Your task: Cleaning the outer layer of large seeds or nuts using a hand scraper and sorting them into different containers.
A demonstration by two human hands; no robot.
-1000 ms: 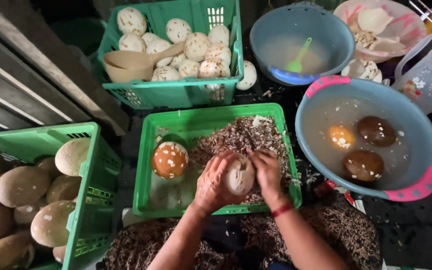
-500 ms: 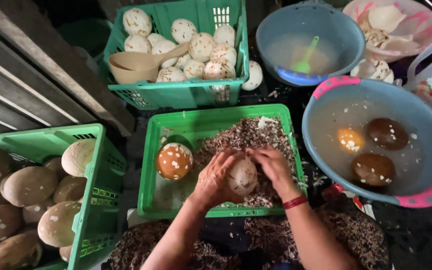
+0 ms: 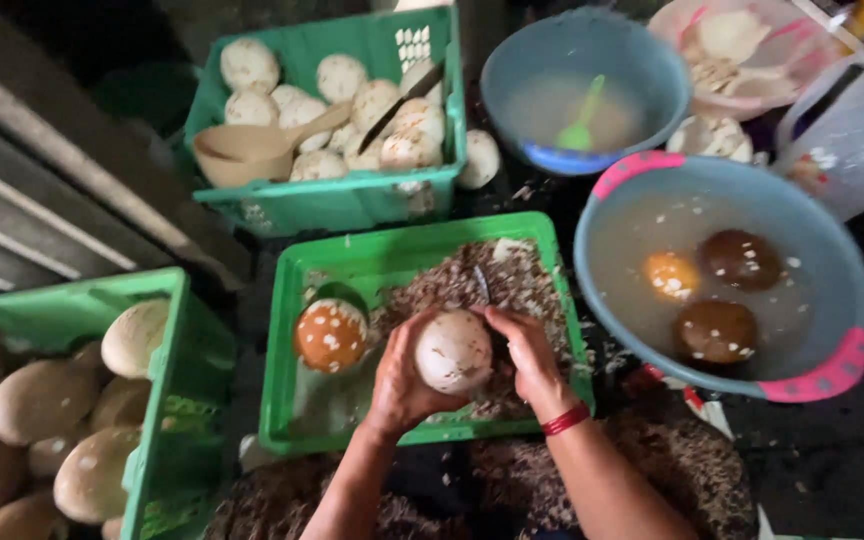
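Fingers of the left hand (image 3: 397, 385) wrapped the pale round ball (image 3: 454, 351) from its left; right hand (image 3: 524, 352) closed against its right side, a thin blade (image 3: 482, 287) poking up just above. Ball sat between both palms, over the green crate (image 3: 392, 265) of husk shavings. Looked hard, fairly heavy, likely slick; best cupped underneath.

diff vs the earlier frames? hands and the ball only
Little changed. The left hand keeps cupping the round white ball over the middle green crate; the right hand has shifted along its right side, a thin dark blade now showing above it. Whether the ball turned is unclear. The orange speckled ball in the crate stayed put.
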